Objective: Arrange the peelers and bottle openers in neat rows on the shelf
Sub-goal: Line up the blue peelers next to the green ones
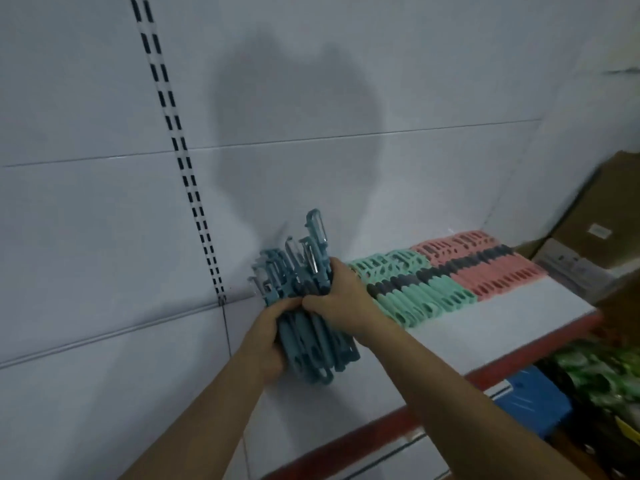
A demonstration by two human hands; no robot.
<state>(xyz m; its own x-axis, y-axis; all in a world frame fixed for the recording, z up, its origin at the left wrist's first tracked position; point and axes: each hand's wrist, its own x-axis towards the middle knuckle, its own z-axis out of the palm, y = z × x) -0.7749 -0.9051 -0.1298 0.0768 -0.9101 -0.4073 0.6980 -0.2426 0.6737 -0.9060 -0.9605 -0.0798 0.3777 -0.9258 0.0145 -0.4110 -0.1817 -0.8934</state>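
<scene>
Since both hands are wrapped round the same bundle of blue peelers (318,355), here's how it sits. My left hand (269,341) has its fingers curled round the handle ends from the left. My right hand (333,300) is clenched over the middle of the bundle from the right, just under the blades. So both are grasping, neither is loose.

The bundle is over the left part of the shelf (512,323), close to the back wall (346,168). I can't tell if the handle ends touch the shelf or hang just above it. Its long axis is tipped: blade heads up and away toward the wall, handle loops down toward me. The heads are pretty splayed, not lined up at all.

What matters for the next bit, I reckon, is what's to the right. The mint row (429,303) lies just beside my right hand, and the pink row (498,271) is past that. Both are flat, heads to the wall, handles toward the front edge. So the blue ones already point roughly the right way; they'd just need tipping down flat and butting up against the mint ones on their left. My right hand is the nearer one to that seam, so it'd probably do the lining up while my left feeds them.
</scene>
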